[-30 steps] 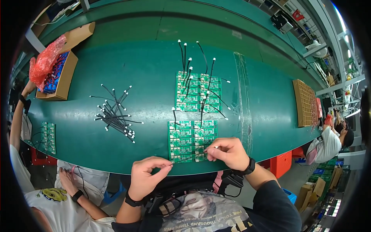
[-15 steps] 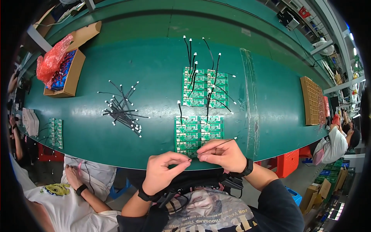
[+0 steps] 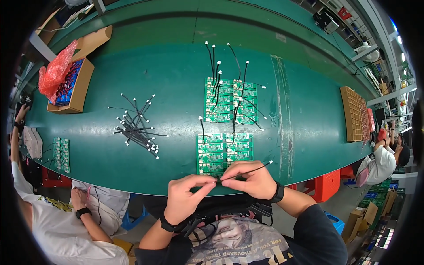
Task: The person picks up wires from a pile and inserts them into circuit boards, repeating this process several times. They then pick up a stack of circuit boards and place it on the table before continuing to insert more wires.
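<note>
A thin black cable [image 3: 254, 170] with a white plug at its free end lies across the fingers of my right hand [image 3: 254, 179], which pinches it. The fingertips of my left hand [image 3: 190, 194] are pinched on the cable's other end, which they mostly hide. Both hands meet at the table's near edge. Just beyond them lies the nearer group of green circuit boards [image 3: 211, 156], partly covered by my right hand. Behind it, a farther group of green circuit boards [image 3: 218, 101] has several black cables standing up or lying across it.
Left of the boards lies a pile of black cables [image 3: 139, 130]. A cardboard box [image 3: 84, 84] with blue parts and red bubble wrap stands far left, a divided tray [image 3: 351, 115] far right. A co-worker's hand [image 3: 79, 201] rests at left, near more boards [image 3: 65, 154].
My right hand has shifted slightly left, bringing both hands' fingertips closer together on the cable. The cable's free plug end has dipped a little. At far left, the co-worker's other arm now reaches forward.
</note>
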A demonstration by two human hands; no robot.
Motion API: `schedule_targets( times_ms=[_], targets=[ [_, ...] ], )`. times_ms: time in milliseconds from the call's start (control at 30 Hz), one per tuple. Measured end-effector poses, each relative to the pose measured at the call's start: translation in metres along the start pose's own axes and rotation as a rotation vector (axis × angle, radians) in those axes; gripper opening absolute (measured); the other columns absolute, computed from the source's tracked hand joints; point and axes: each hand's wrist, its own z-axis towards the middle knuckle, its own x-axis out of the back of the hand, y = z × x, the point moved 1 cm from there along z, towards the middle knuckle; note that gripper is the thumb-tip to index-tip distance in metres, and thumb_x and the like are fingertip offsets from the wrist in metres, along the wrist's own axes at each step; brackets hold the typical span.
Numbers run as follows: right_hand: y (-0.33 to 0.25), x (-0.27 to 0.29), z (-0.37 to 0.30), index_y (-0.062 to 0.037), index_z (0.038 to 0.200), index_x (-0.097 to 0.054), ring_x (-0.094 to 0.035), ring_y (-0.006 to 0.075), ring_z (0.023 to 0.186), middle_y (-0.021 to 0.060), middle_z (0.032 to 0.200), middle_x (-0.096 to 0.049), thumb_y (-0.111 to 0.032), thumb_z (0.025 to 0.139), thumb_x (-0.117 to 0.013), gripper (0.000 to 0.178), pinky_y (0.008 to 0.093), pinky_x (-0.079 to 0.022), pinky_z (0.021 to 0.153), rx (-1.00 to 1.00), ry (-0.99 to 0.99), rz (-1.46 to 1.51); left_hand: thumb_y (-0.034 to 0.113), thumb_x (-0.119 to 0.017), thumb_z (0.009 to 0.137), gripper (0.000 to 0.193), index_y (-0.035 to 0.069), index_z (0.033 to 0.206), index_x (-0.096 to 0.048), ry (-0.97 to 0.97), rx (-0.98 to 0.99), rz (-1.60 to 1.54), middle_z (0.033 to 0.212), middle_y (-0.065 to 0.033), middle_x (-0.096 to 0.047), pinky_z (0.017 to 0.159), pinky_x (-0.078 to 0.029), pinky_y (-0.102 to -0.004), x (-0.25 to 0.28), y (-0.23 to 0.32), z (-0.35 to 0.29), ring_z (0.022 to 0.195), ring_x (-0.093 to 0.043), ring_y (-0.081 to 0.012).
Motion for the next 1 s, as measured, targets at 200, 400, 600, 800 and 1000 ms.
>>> schedule_targets(
  times_ms=[200, 400, 600, 800, 1000],
  targets=[
    [-0.004, 0.0, 0.0, -0.0028, 0.105, -0.077, -0.073, 0.0236, 0.089, 0.0099, 0.099, -0.075, -0.003, 0.089, -0.079, 0.016, 0.0336, -0.058, 0.078, 0.287, 0.007, -0.333, 0.002, -0.08, 0.088, 0.01, 0.0, 0.098, -0.078, -0.039, -0.097, 0.089, 0.095, -0.0112, -0.079, 0.072, -0.059, -0.0285, -0.002, 0.004, 0.006, 0.081, -0.076, -0.0177],
    [-0.012, 0.003, 0.001, -0.0027, 0.105, -0.078, -0.073, 0.0246, 0.09, 0.0108, 0.1, -0.076, -0.002, 0.088, -0.079, 0.017, 0.0354, -0.059, 0.079, 0.237, 0.0, -0.373, 0.005, -0.08, 0.088, 0.008, 0.001, 0.095, -0.079, -0.043, -0.081, 0.136, 0.089, -0.0101, -0.078, 0.071, -0.057, -0.0293, -0.001, 0.014, 0.012, 0.08, -0.075, -0.018],
    [-0.009, 0.008, -0.004, -0.001, 0.096, -0.078, -0.073, 0.021, 0.082, 0.0108, 0.089, -0.076, 0.002, 0.084, -0.079, 0.012, 0.032, -0.057, 0.074, 0.245, 0.054, -0.405, 0.012, -0.078, 0.093, 0.015, 0.002, 0.104, -0.075, -0.096, -0.231, 0.104, 0.097, -0.0098, -0.075, 0.074, -0.057, -0.0327, -0.014, -0.001, 0.011, 0.084, -0.073, -0.0231],
    [-0.002, 0.003, -0.001, -0.0005, 0.092, -0.079, -0.071, 0.02, 0.077, 0.0107, 0.086, -0.076, 0.002, 0.083, -0.08, 0.01, 0.0293, -0.054, 0.071, 0.198, 0.02, -0.334, 0.013, -0.075, 0.096, 0.015, 0.002, 0.106, -0.073, -0.124, -0.304, 0.094, 0.097, -0.0107, -0.073, 0.075, -0.057, -0.0349, -0.004, -0.007, 0.003, 0.086, -0.072, -0.0253],
    [-0.008, -0.003, 0.0, 0.0, 0.091, -0.079, -0.071, 0.0198, 0.078, 0.0104, 0.086, -0.076, 0.001, 0.082, -0.081, 0.009, 0.0299, -0.055, 0.072, 0.185, 0.072, -0.373, 0.013, -0.073, 0.097, 0.014, 0.002, 0.105, -0.072, -0.122, -0.341, 0.088, 0.095, -0.0112, -0.072, 0.075, -0.056, -0.037, -0.002, -0.004, 0.005, 0.084, -0.071, -0.027]
  ],
)
